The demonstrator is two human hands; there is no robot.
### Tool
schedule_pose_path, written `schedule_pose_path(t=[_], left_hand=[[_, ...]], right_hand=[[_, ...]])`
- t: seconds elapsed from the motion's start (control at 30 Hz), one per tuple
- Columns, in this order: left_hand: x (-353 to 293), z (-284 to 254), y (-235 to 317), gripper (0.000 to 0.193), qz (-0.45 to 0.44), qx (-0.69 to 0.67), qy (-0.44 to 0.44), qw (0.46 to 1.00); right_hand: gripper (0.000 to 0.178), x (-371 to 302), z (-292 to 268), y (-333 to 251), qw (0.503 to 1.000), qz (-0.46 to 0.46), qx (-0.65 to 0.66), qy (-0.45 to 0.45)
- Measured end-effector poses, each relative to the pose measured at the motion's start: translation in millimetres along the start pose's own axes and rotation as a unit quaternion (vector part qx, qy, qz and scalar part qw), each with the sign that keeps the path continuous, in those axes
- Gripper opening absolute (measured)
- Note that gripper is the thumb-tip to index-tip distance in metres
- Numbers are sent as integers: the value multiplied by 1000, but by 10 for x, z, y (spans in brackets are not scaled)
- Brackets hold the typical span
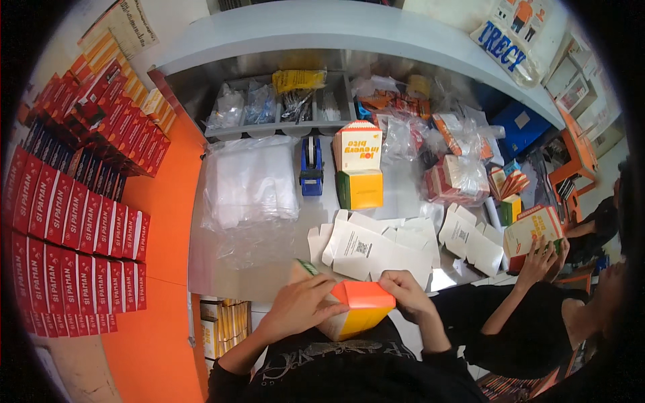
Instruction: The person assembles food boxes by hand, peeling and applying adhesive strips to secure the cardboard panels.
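Observation:
Close to my body, a folding carton (pixel 366 319) in yellow, white and orange-red is held between both hands. My left hand (pixel 302 305) presses on its left side, fingers bent and thumb along the top edge. On the other side, my right hand (pixel 406 292) grips the upper right corner, thumb at the edge. A flap sticks up behind the left fingers. Flat white carton blanks (pixel 363 252) lie on the metal counter just beyond my hands. Further back stands a folded yellow carton (pixel 363 188) with its white lid raised.
A blue tape dispenser (pixel 311 168) stands beside a stack of clear plastic bags (pixel 248 178). Behind is a grey divided tray (pixel 289 124). Red boxes (pixel 74 208) are stacked on the orange surface at left. At right, a co-worker's hand (pixel 537 262) holds another carton (pixel 527 232).

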State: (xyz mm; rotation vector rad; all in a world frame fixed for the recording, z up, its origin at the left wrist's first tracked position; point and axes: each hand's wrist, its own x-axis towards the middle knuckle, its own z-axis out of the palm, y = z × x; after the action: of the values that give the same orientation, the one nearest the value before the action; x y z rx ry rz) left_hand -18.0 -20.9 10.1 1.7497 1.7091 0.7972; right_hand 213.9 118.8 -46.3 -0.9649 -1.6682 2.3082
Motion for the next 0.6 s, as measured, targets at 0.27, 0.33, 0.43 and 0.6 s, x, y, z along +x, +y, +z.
schedule_pose_path(t=[0.27, 0.33, 0.43, 0.6], left_hand=[[118, 63, 170, 23, -91, -130, -10, 987], [133, 63, 157, 23, -135, -131, -12, 982], [174, 78, 58, 19, -135, -269, -83, 950], [183, 127, 3, 14, -89, -383, -79, 916]], right_hand=[[13, -83, 298, -739, 949, -207, -238, 15], [13, -88, 310, -598, 932, -275, -235, 10], [14, -63, 378, -522, 894, -373, -247, 8], [19, -119, 458, -600, 845, -389, -366, 31]])
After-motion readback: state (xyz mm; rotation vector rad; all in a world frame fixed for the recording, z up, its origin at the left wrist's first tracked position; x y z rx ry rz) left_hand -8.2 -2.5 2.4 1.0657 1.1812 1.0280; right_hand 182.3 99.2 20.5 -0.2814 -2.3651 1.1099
